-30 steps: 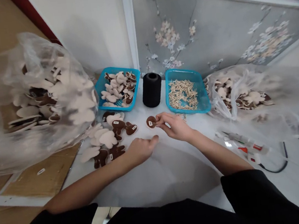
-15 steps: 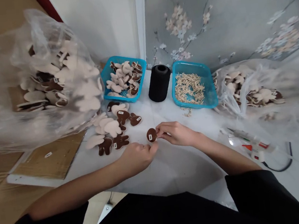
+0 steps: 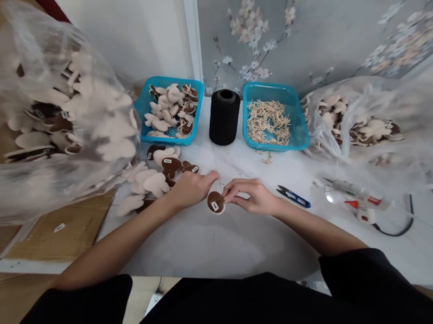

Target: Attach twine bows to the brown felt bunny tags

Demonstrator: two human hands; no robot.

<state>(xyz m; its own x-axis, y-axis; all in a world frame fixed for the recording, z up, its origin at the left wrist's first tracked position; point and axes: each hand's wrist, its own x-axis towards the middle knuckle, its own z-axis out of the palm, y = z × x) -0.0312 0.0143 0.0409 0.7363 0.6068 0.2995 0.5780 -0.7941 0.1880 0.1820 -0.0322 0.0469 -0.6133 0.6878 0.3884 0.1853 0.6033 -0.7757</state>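
Observation:
My right hand (image 3: 251,197) pinches a small round brown felt piece (image 3: 215,202) with a white label, held just above the white table (image 3: 226,239). My left hand (image 3: 192,187) is beside it on the left, fingers curled, thumb and forefinger tips pointing toward the black thread that runs up to the spool (image 3: 224,117). Whether it grips the thread I cannot make out. A pile of brown and cream bunny-shaped pieces (image 3: 155,180) lies just left of my left hand.
Two blue trays stand at the back: the left tray (image 3: 142,105) holds bunny pieces, the right tray (image 3: 299,131) holds small tan sticks. Blue snips (image 3: 294,196) lie right of my hands. Clear bags of pieces sit far left (image 3: 37,115) and right (image 3: 358,129). A glue gun (image 3: 358,202) lies at right.
My left hand moved up and away from me, to the pile's edge. My right hand brought the round piece a little nearer to me. The blue snips now show on the table.

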